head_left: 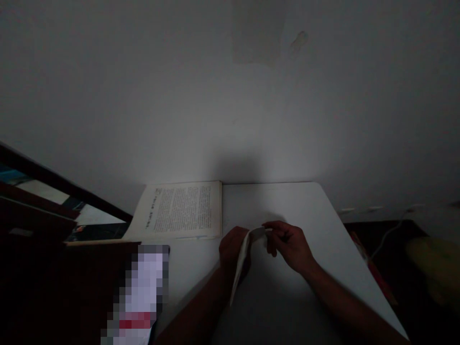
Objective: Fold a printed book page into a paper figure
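Observation:
A thin pale sheet (240, 268), seen nearly edge-on and curved over at its top, stands between my hands above the white table (287, 201). My left hand (232, 247) is closed round the sheet, partly hidden behind it. My right hand (289, 243) has its fingers bent together at the sheet's curled top right end, pinching it. An open book (179, 211) with printed text lies at the back left of the table, its page turned sideways to me.
A pixelated phone-like device (142, 287) lies at the table's left edge. Behind the table rises a grey wall (179, 96). Dark brown furniture (53, 278) stands at the left. On the right, a pale cable (386, 235) hangs near a blurred yellowish thing (431, 268).

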### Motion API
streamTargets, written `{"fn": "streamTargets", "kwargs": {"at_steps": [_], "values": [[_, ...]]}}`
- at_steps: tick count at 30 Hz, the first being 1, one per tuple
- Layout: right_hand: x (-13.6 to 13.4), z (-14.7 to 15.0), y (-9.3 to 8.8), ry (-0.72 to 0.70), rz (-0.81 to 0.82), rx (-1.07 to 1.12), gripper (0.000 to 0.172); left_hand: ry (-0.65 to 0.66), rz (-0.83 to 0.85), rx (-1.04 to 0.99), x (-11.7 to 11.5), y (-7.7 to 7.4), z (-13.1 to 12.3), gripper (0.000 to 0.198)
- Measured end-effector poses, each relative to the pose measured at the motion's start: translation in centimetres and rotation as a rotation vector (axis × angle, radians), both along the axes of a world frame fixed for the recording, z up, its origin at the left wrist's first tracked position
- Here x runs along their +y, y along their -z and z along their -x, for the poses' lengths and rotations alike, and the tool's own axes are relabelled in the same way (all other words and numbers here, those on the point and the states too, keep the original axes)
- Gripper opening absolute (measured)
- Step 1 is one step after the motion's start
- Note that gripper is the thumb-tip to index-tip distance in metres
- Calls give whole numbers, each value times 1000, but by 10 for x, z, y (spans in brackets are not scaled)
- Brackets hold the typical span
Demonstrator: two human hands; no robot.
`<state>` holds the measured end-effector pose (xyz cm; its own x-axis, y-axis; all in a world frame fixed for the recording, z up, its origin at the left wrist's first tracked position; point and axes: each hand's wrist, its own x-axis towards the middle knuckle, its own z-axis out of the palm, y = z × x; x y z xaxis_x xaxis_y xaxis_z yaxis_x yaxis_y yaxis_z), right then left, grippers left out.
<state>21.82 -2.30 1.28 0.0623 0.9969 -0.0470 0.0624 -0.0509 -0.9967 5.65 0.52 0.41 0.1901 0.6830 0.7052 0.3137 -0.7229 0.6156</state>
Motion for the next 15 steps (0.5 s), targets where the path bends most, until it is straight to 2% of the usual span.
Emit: {"fn": "streamTargets", "kwargs": {"at_steps": [4,7,12,15], "values": [[-2,-3,-1,98,-41,-5,24,-120,457,-112,-5,-9,3,37],[-3,-5,-2,140,-135,6,25,-85,696,-219,-5,-5,3,37],[-3,-5,-1,88,-137,-125,26,-68,805,-275,-3,15,1,34],[-2,-3,-2,52,-150,-227,22,-20,832,-310,-3,21,3,31]]}}
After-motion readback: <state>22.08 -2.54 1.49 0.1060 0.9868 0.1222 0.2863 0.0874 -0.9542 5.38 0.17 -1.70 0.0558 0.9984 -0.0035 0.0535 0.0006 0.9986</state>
